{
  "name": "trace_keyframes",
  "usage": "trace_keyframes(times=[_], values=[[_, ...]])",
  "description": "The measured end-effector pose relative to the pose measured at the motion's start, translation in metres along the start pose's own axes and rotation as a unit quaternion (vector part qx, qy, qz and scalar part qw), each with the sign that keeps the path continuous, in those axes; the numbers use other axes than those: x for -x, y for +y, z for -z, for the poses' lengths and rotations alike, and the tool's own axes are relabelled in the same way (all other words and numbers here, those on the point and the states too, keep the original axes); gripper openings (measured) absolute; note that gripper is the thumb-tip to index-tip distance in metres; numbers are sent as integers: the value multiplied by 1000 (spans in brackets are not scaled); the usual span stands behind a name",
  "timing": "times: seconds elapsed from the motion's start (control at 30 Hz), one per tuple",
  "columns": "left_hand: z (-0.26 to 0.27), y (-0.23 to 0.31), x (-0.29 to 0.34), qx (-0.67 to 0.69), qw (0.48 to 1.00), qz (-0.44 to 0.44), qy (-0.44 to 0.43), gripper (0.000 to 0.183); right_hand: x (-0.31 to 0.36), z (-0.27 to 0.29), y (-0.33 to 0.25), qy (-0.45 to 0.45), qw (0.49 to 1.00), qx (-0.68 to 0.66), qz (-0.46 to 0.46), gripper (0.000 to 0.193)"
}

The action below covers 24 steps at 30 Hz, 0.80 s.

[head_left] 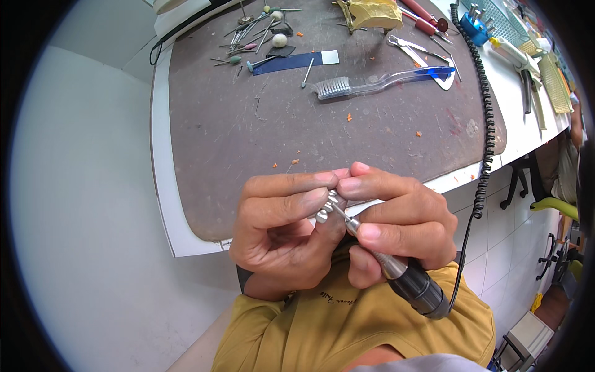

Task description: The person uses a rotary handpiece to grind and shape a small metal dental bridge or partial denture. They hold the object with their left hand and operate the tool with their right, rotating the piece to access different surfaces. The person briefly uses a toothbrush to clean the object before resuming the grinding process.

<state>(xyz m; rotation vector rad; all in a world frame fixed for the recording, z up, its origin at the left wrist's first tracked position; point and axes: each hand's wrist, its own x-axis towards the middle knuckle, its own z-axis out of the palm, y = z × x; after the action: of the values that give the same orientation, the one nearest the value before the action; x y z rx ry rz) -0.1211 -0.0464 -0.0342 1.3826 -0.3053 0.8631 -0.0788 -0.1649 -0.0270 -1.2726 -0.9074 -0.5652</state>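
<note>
Left hand (282, 226): sitting at centre frame, fingers curling tight around a small silver metal piece (323, 211), pinching it between thumb and forefinger
Right hand (396, 220): lying just right of centre, gripping a rotary handpiece (406, 279) like a pen, fingertips pressing against those of the left hand
Metal piece: showing at centre frame between the two hands, mostly covered by fingers; its exact shape cannot be told
Handpiece: its slim tip is touching the metal piece, its dark body is running down toward the lower right over the person's yellow shirt (347, 328)
Cable: a black coiled cord (486, 124) is running from the upper right of the frame down the right side toward the handpiece
Work surface: a dark brown mat (248, 142) is covering the white bench (160, 155) across the upper half of the frame
Toothbrush: a clear and blue toothbrush (378, 80) is lying on the mat, upper centre, well apart from the hands
Small tools: loose burs and polishing points (254, 37) are lying at the upper left of the mat
Upper centre: a yellow dental cast (372, 12) is standing at the top edge
</note>
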Motion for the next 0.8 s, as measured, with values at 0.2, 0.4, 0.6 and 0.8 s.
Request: trace_keyframes(times=[0.2, 0.4, 0.6, 0.8], values=[[0, 1, 0, -26, 1000, -1, -3, 28, 2, 0, -1, 8, 1000, 3, -12, 24], [0, 1, 0, -10, 1000, 3, 4, 28, 2, 0, 1, -3, 1000, 3, 4, 25], [-2, 1, 1, 2, 1000, 7, 17, 27, 2, -1, 0, -1, 1000, 4, 1, 27], [-1, 0, 1, -3, 1000, 4, 12, 27, 3, 2, 0, -12, 1000, -2, -4, 26]])
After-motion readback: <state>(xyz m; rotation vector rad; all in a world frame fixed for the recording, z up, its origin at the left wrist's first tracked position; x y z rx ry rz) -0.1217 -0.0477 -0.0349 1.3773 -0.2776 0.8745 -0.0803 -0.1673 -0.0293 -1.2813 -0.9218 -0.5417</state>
